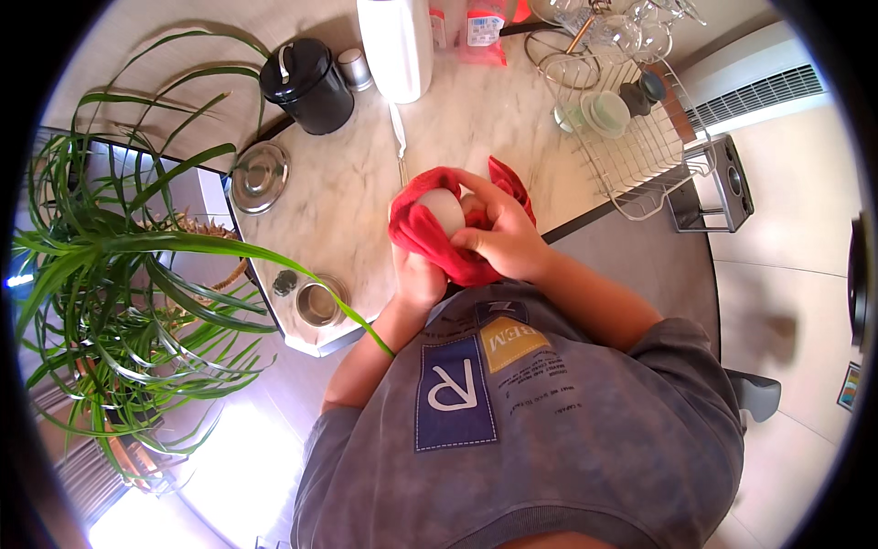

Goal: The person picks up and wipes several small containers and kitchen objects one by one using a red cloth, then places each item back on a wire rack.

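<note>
Both hands are close to my body, over the near edge of a marble-patterned tabletop (343, 178). A red cloth (418, 230) is bunched around a small white round vessel (442, 209), probably a cup. My left hand (420, 278) supports the cloth and vessel from below, its fingers mostly hidden by the cloth. On the other side, my right hand (507, 230) grips the vessel together with some cloth, thumb against its near side. One loose end of the cloth sticks up beyond my right hand.
At left, long leaves of a potted plant (164, 254) reach over the tabletop towards my left forearm. A glass lid (260, 178), round container (322, 302), black canister (309, 89) and white jug (396, 51) stand around. A wire rack (638, 144) at right holds small cups.
</note>
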